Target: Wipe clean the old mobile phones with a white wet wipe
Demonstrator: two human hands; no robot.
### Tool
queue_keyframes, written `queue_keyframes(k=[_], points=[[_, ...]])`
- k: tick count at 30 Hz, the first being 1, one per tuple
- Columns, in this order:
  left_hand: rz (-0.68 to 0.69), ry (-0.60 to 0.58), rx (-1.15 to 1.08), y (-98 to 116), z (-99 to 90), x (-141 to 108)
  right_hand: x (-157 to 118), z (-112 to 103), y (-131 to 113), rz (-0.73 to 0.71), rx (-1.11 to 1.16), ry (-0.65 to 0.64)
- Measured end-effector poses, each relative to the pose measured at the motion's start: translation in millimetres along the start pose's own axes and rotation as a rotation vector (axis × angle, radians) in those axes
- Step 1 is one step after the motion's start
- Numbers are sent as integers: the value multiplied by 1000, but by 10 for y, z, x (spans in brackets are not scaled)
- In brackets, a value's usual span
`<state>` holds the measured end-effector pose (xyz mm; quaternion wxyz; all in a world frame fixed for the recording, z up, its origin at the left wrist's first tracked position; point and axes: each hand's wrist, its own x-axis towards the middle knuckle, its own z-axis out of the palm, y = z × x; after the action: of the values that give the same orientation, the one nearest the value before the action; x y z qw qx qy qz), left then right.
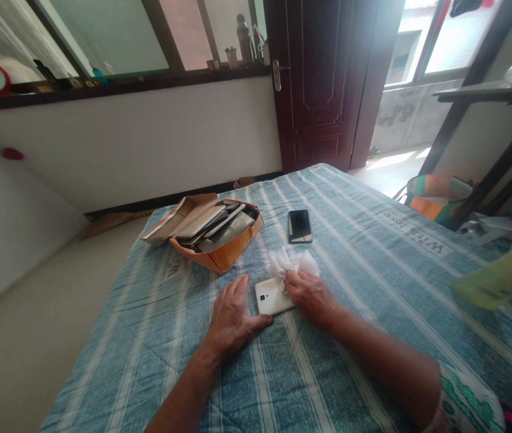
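Note:
A white smartphone [270, 297] lies back side up on the striped bedding, its camera toward the left end. My left hand [234, 313] rests beside it with fingers apart, the thumb at the phone's lower edge. Bunched in my right hand [312, 296] is a white tissue [292, 264], pressed onto the phone's right part, which it and the fingers hide. A dark smartphone [300, 227] lies screen up just beyond the tissue. To the left stands an open orange box [224, 258] filled with several phones and flat items.
The blue striped bedspread [350, 270] covers the bed beneath everything. A yellow-green object [502, 276], blurred, is at the right. Beyond the bed are a dark red door [323, 90], a window ledge [125, 89] with small items, and a colourful bag [438, 195].

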<state>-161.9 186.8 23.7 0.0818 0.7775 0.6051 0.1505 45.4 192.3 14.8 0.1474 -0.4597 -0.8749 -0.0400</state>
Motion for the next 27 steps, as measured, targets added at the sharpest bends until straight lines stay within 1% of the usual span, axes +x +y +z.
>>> queue_keyframes(k=[2, 5, 10, 13, 16, 20, 24, 27], points=[[5, -6, -4, 9, -9, -6, -73, -29, 87, 48, -4, -4], [2, -5, -8, 25, -19, -13, -174, -71, 139, 105, 27, -7], [-20, -40, 2, 49, -27, -17, -240, -115, 61, 77, 103, -15], [-15, -21, 3, 45, -20, -12, -163, -97, -51, 38, 142, -17], [8, -1, 2, 30, -17, -6, -4, -45, -181, -38, 183, -20], [10, -24, 17, 11, -29, 1, 221, 21, -306, -114, 238, -39], [9, -31, 18, -10, -19, 3, 309, 54, -283, -86, 223, -62], [10, -22, 19, -22, -5, 1, 260, 54, -137, -3, 195, -55]])
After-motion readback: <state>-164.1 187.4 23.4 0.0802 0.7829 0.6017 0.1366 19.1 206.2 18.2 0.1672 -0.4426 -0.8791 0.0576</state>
